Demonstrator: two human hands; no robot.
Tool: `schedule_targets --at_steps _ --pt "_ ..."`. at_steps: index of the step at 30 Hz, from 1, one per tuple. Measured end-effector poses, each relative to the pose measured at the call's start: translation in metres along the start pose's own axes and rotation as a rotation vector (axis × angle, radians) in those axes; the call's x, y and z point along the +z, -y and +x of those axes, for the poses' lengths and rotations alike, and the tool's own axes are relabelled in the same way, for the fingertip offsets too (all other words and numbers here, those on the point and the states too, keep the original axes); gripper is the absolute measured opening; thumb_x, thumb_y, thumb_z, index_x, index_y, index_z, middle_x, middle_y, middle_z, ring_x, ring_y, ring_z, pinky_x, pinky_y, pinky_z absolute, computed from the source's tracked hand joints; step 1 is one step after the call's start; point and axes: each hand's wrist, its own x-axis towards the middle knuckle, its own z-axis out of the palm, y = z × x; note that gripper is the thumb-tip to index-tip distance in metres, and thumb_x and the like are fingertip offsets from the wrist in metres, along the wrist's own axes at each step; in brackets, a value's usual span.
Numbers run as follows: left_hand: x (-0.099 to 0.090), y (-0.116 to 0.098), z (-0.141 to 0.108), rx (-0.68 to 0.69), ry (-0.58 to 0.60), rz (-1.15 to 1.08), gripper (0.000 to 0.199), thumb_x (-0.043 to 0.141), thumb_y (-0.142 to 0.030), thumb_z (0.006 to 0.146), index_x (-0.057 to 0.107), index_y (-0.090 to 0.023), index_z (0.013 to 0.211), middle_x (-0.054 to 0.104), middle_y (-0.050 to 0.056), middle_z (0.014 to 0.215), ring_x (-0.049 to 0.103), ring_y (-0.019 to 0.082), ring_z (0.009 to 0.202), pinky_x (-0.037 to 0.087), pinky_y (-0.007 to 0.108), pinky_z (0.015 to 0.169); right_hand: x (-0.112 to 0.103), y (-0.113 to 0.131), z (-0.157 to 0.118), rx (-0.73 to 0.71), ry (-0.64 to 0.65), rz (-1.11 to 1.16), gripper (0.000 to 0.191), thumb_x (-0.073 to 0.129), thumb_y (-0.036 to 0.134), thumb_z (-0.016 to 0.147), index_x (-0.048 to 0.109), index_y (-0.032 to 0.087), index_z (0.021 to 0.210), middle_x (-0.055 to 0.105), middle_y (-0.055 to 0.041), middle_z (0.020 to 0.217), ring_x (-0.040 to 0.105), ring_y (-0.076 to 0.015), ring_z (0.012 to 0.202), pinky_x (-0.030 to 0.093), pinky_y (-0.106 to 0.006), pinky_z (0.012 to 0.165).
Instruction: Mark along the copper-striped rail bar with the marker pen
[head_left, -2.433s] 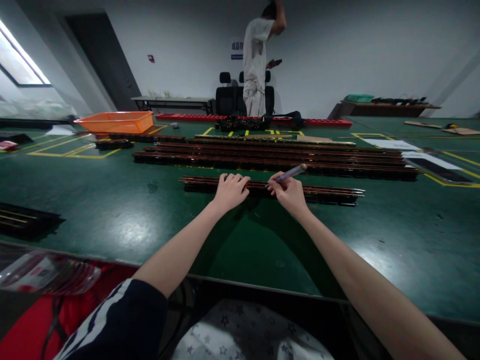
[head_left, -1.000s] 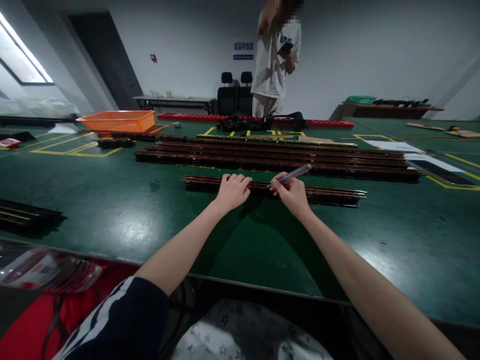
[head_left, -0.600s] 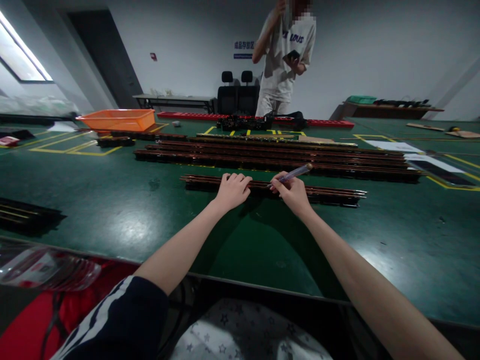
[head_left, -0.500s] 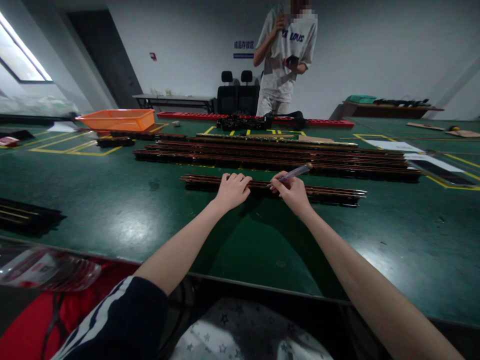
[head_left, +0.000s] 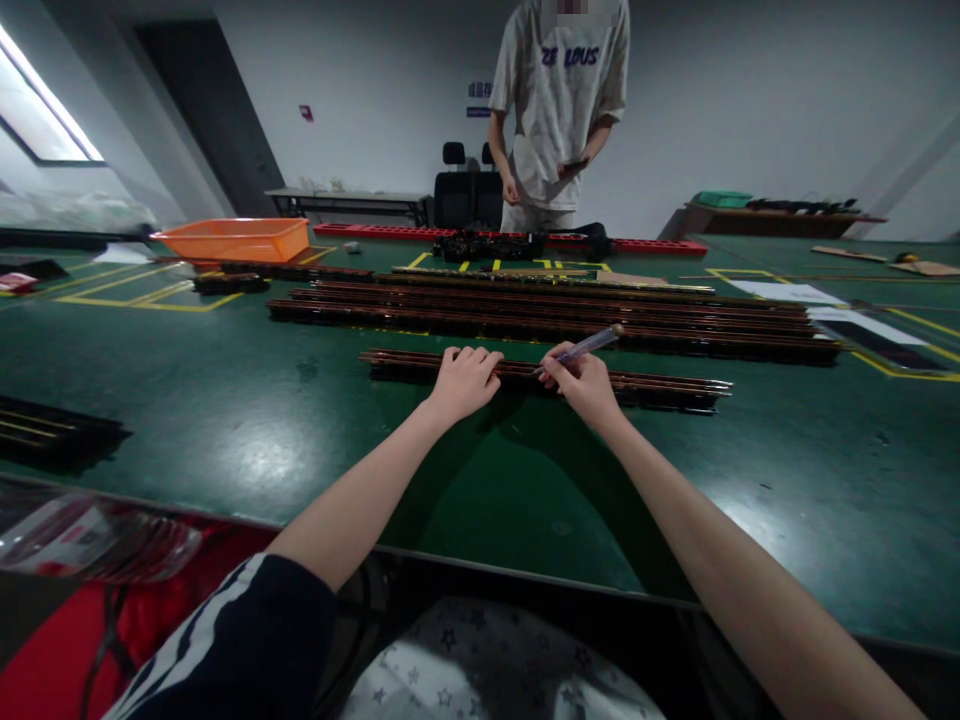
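I've got an orange bin (head_left: 238, 242) back L on the green tbl (head_left: 247, 390), red rail (head_left: 652, 246) nr its far edge. Co-worker (head_left: 562, 110) stands behind, holding a dark flat item (head_left: 576, 166). I see blk seats (head_left: 454, 200) nr the wall (head_left: 367, 110), partly hidden. White papers (head_left: 787, 292) lie R; teal tray (head_left: 721, 198) sits on a brown side tbl (head_left: 795, 214). Plastic bottle (head_left: 97, 540) low L.

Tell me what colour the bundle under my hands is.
The bundle is black with reddish-brown strips along its top, seen best in the head view.
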Motion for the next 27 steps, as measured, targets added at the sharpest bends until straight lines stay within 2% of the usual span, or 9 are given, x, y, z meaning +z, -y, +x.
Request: schedule_targets --at_steps 6,15,27 --pt "-0.001 0.0003 0.0002 0.001 0.01 -0.013 0.037 0.039 -0.025 0.093 0.057 -0.017 0.125 0.064 0.009 0.12 0.056 0.026 0.109 0.034 0.046 0.098 -0.0005 0.0023 -0.0006 0.013 0.012 0.003 0.019 0.057 0.037 0.079 0.057 0.019 0.074 0.065 -0.0035 0.062 0.062 -0.016 0.057 0.051 -0.03 0.057" --pt "-0.0025 -0.0002 -0.0006 -0.004 0.009 -0.031 0.036 0.04 -0.025 0.092 0.057 -0.019 0.124 0.064 0.009 0.12 0.056 0.026 0.11 0.034 0.046 0.099 -0.0007 0.0003 -0.0004 0.005 0.029 0.002 0.027 0.058 0.046 0.079 0.057 0.02 0.074 0.064 -0.0028 0.062 0.061 -0.016 0.057 0.05 -0.029 0.056" --pt "-0.0021 -0.0007 -0.0008 -0.005 0.007 -0.006 0.035 0.039 -0.025 0.093 0.058 -0.018 0.122 0.065 0.009 0.118 0.056 0.027 0.109 0.034 0.045 0.097 -0.0005 0.0 0.0001 0.0 0.025 -0.002 0.02 0.055 0.039 0.08 0.056 0.019 0.075 0.064 -0.0027 0.061 0.061 -0.016 0.055 0.05 -0.03 0.057"
